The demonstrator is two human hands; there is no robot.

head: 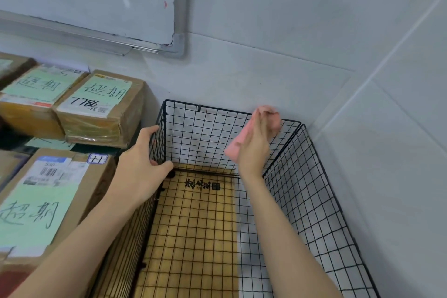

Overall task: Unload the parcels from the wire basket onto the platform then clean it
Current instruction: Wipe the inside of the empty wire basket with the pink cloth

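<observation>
Cleaning stage: right grip (254,150) holds pink cloth (272,117) on the twelve o'clock wall of the wire basket (302,176). Left grip (142,155) clasps its nine o'clock wall. Next likely calls for wiping sideways.

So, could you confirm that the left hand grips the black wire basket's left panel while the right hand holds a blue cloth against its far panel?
No: the head view shows a pink cloth, not blue. The rest stands: the left hand grips the left panel of the black wire basket, the right hand holds the cloth against its far panel.
</observation>
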